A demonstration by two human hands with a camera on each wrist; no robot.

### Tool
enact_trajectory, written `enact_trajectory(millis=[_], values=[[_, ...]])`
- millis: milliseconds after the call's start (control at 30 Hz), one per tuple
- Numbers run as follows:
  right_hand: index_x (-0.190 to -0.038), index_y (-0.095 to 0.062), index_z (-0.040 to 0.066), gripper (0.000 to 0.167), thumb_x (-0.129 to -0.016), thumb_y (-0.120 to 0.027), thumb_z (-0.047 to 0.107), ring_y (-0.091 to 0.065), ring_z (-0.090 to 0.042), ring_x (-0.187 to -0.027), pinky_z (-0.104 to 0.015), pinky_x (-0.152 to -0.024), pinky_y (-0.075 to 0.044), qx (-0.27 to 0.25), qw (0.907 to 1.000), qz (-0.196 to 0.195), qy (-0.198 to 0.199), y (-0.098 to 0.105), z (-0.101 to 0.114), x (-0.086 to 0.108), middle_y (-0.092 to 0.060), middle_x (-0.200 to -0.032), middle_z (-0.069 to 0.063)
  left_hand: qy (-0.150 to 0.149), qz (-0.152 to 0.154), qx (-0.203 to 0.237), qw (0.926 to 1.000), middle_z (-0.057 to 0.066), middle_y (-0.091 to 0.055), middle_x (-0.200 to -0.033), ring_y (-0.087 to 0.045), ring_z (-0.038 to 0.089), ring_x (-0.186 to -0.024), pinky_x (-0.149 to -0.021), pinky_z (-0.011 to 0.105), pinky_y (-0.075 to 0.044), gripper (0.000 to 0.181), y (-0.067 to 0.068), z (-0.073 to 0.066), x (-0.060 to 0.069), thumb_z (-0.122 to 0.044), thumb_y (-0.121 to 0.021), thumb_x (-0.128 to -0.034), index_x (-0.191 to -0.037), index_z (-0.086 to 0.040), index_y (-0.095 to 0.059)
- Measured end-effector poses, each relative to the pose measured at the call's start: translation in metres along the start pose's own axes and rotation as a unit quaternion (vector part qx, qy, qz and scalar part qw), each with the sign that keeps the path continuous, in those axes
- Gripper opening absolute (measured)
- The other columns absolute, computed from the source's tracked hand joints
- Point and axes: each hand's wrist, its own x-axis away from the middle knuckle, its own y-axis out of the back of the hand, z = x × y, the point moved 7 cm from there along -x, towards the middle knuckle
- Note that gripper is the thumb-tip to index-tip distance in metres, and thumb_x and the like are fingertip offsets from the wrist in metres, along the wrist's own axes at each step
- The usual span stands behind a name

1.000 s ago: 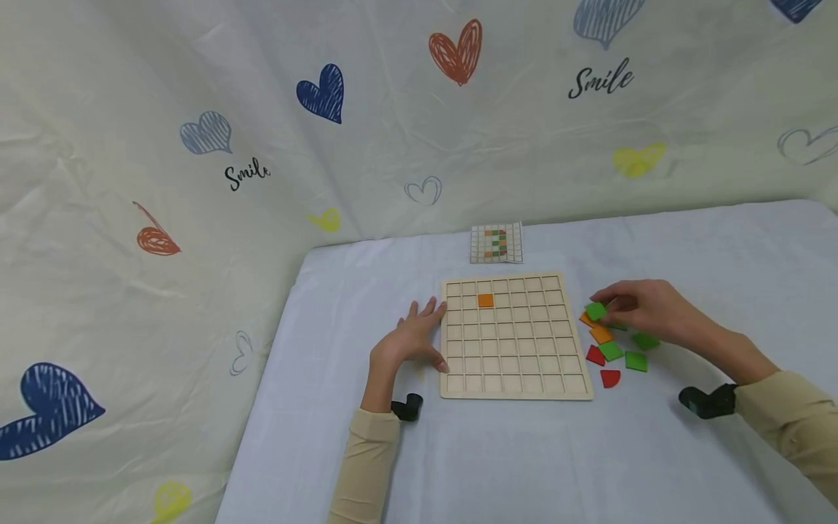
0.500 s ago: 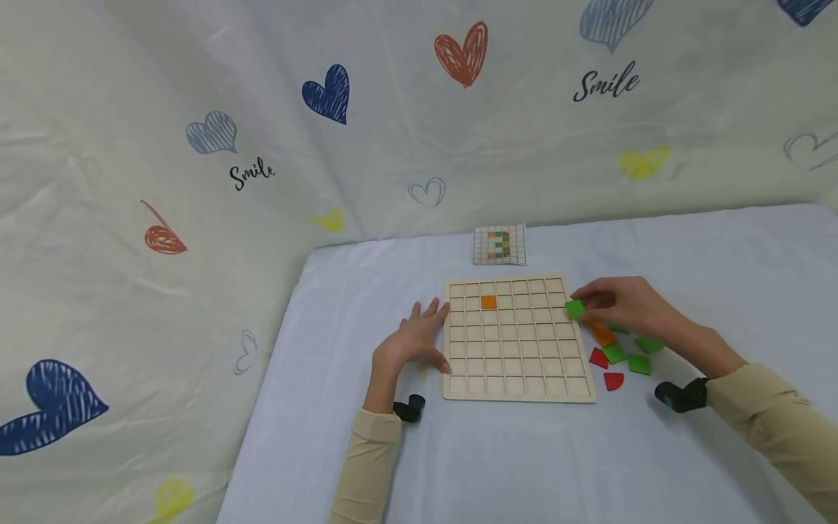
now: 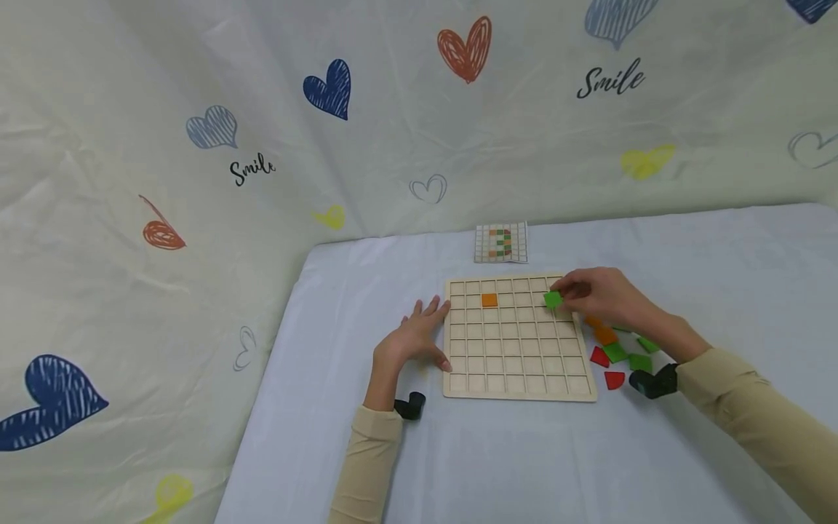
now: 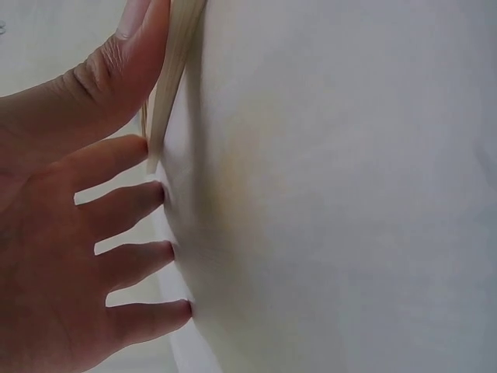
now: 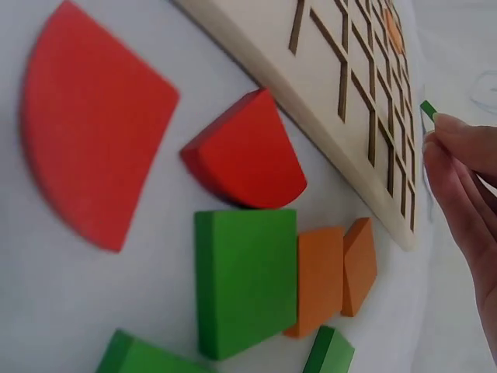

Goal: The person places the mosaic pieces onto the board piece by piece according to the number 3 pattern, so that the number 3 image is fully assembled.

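My right hand (image 3: 599, 295) pinches a green square tile (image 3: 553, 299) between thumb and fingertips, above the upper right cells of the wooden grid board (image 3: 517, 349). In the right wrist view the same green tile (image 5: 429, 109) pokes out from the fingertips. An orange square tile (image 3: 489, 300) lies in a cell of the second row from the top. Spread along the board's left edge, my left hand (image 3: 414, 338) touches it with thumb and index finger. The left wrist view shows the left hand's fingers (image 4: 128, 264) straight and apart, their tips at the white cloth.
Right of the board lie loose tiles: red quarter-rounds (image 3: 614, 380), green squares (image 3: 639, 362) and orange pieces (image 3: 605, 335). A small printed pattern card (image 3: 500, 243) lies behind the board. A white curtain with printed hearts (image 3: 327, 89) hangs behind the table.
My right hand has carried the green tile from the loose pile leftward over the board's right edge to above its upper right cells. The left hand has stayed at the board's left edge.
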Motion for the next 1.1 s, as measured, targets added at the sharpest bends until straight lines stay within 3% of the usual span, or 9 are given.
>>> enact_trajectory(millis=[267,833,1100], values=[[-0.117,-0.075,0.001,0.033,-0.089,-0.081,0.015,-0.068,-0.021,-0.091,-0.028,-0.08,-0.055,-0.015,0.9997,0.015,-0.008,-0.006,0.007,-0.014,-0.076,-0.105,-0.01,-0.001,-0.001,-0.002,1.0,0.003,-0.007,-0.174,0.004,0.033,-0.161,-0.129,0.056,-0.008,0.121,0.0,0.001,0.0,-0.02,-0.096,-0.0709,-0.166,-0.019,-0.02],[-0.114,-0.075,-0.003,0.034,-0.086,-0.084,0.016,-0.07,-0.018,-0.083,-0.037,-0.081,-0.056,-0.024,0.9988,0.032,0.029,-0.03,0.023,-0.044,-0.077,-0.095,-0.009,0.006,0.0,-0.003,1.0,0.002,-0.007,-0.174,0.004,0.032,-0.161,-0.129,0.057,-0.009,0.122,-0.001,0.001,-0.002,-0.021,-0.096,-0.071,-0.166,-0.021,-0.02],[-0.114,-0.075,-0.003,0.033,-0.087,-0.083,0.015,-0.071,-0.02,-0.085,-0.043,-0.082,-0.057,-0.031,0.9981,0.043,0.031,-0.04,0.03,-0.052,-0.077,-0.098,-0.011,0.006,0.001,-0.015,0.9999,0.003,-0.006,-0.174,0.004,0.032,-0.161,-0.129,0.057,-0.008,0.122,0.0,0.0,-0.002,-0.022,-0.095,-0.0719,-0.166,-0.021,-0.019]])
